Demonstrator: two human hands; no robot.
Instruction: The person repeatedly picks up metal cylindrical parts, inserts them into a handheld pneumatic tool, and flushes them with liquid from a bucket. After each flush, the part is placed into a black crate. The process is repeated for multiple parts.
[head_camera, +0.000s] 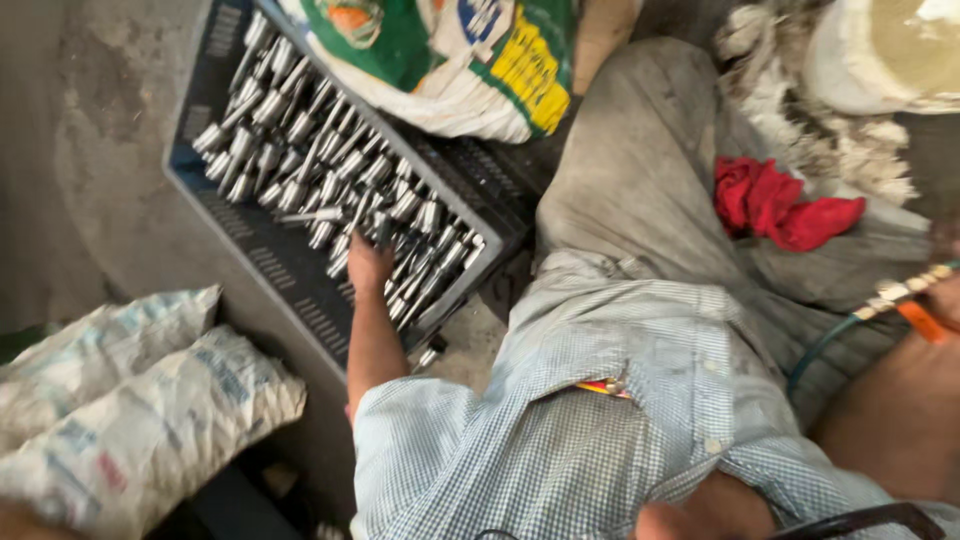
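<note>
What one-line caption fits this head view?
Left hand reaches into a dark plastic crate of metal cylindrical parts, red rag on the lap.

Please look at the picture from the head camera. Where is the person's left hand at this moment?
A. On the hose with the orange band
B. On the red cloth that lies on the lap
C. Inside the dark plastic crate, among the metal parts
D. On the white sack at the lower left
C: the left hand reaches into the dark plastic crate, its fingers among the silvery metal parts.
</note>
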